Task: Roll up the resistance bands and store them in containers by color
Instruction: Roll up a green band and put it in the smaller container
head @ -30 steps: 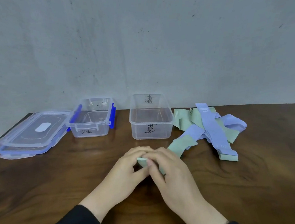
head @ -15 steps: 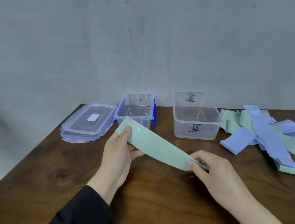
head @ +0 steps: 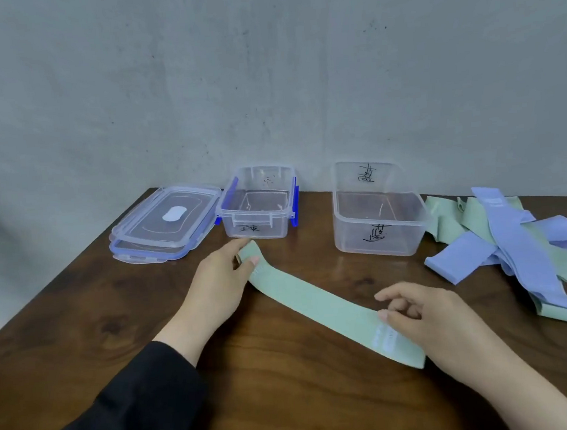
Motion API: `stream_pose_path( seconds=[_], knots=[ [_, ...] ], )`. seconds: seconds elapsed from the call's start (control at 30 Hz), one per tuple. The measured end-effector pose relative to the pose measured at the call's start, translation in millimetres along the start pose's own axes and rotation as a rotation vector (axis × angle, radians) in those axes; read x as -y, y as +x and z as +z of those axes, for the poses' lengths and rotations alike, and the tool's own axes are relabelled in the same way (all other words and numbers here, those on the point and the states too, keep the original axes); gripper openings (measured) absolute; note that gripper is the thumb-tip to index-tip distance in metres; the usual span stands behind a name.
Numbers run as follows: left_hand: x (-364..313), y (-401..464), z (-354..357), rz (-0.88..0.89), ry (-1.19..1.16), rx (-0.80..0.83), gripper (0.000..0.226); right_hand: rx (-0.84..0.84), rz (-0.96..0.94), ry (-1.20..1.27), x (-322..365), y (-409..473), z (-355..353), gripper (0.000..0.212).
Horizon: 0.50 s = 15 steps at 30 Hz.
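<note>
A pale green resistance band (head: 320, 304) lies stretched flat and diagonal across the brown table. My left hand (head: 221, 282) pinches its far end between thumb and fingers, just in front of the blue-clipped clear container (head: 259, 205). My right hand (head: 435, 318) rests with loosely bent fingers on the near end, beside the white label. A second clear container (head: 378, 211) with black writing stands to the right, with nothing inside. A pile of green and lilac bands (head: 518, 245) lies at the far right.
Two stacked clear lids with blue rims (head: 164, 221) lie left of the containers near the table's left edge. A grey wall rises right behind the table. Bare wood shows in front of the hands.
The green band, first bunched between both hands, was pulled out long, held up, and now lies flat on the table. My view has shifted left, so the containers sit further right.
</note>
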<state>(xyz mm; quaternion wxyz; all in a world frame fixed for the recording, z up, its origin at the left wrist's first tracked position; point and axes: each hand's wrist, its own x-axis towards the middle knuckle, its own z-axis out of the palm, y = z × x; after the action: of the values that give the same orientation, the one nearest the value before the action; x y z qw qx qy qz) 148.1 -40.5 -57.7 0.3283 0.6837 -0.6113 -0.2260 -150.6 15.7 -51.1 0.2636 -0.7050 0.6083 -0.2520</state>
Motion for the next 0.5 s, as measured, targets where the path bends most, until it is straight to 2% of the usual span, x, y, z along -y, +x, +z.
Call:
stream_pose_path(
  seconds=[0.07, 0.1, 0.17, 0.27, 0.37, 0.5],
  knots=[
    [2, 0, -2, 0.030, 0.142, -0.039, 0.057, 0.021, -0.015, -0.088, -2, -4, -5, 0.010],
    [3, 0, -4, 0.040, 0.195, -0.071, 0.057, 0.052, -0.024, -0.130, -2, -7, -7, 0.008],
    [5, -1, -7, 0.051, 0.259, -0.106, 0.041, 0.106, -0.034, -0.183, 1, -12, -8, 0.006],
    [5, -5, -7, 0.092, 0.316, -0.018, 0.026, 0.160, -0.045, -0.181, 5, -16, -7, 0.010],
    [1, -11, 2, 0.207, 0.286, 0.062, 0.034, 0.180, -0.082, -0.181, 8, -17, -4, 0.022],
    [-3, -13, 16, 0.335, 0.295, 0.225, 0.045, 0.109, -0.179, -0.184, 12, -18, 5, 0.010]
  ],
)
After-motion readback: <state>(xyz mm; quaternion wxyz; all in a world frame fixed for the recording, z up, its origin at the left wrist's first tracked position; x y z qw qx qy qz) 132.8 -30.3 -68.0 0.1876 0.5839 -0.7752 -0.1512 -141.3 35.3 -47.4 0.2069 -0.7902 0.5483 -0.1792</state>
